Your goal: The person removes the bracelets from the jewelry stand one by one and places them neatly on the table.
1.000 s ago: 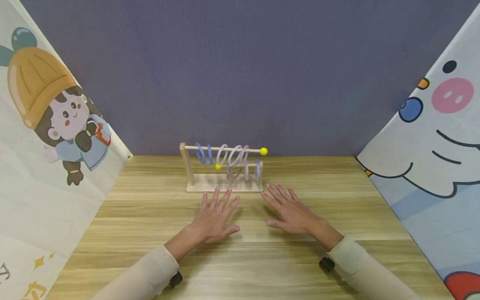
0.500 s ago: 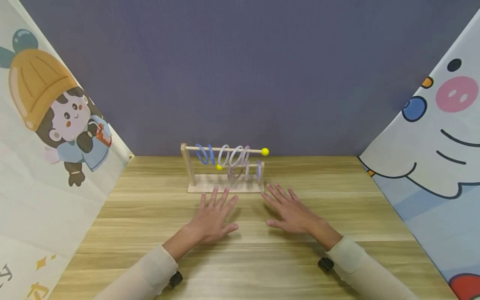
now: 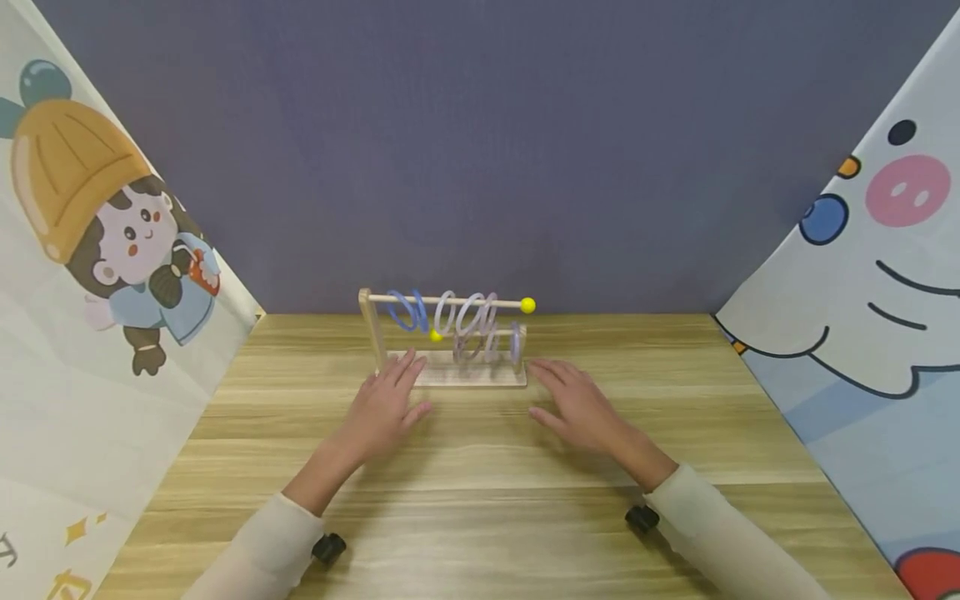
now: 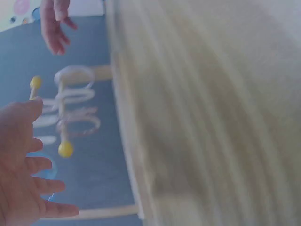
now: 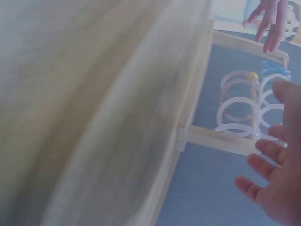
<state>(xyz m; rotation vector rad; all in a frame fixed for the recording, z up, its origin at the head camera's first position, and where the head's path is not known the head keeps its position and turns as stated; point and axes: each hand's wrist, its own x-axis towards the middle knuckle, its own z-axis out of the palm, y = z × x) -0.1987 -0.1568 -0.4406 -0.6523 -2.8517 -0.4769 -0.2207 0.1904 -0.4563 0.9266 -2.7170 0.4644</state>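
A wooden ring rack (image 3: 472,377) stands at the back of the table, with two rods at different heights. On the upper rod hang blue rings (image 3: 420,312) at the left and pale rings (image 3: 444,313) farther right. Lavender rings (image 3: 515,343) hang on the lower rod. Each rod ends in a yellow ball (image 3: 528,306). My left hand (image 3: 381,410) is at the rack's left front, its fingertips overlapping the base in the head view. My right hand (image 3: 579,410) is off the rack's right end, fingers extended. Both palms hold nothing; the left wrist view shows the left fingers (image 4: 49,186) spread.
The wood-grain table (image 3: 480,517) reaches back to a dark blue-grey panel (image 3: 480,150). Cartoon-printed white sheets stand at the left (image 3: 67,400) and right (image 3: 847,308). A small black device (image 3: 328,548) sits at each wrist.
My left hand has moved left and forward to the rack's left front. The right hand has risen slightly forward by the rack's right end, its fingers closer together. The rack stays in place.
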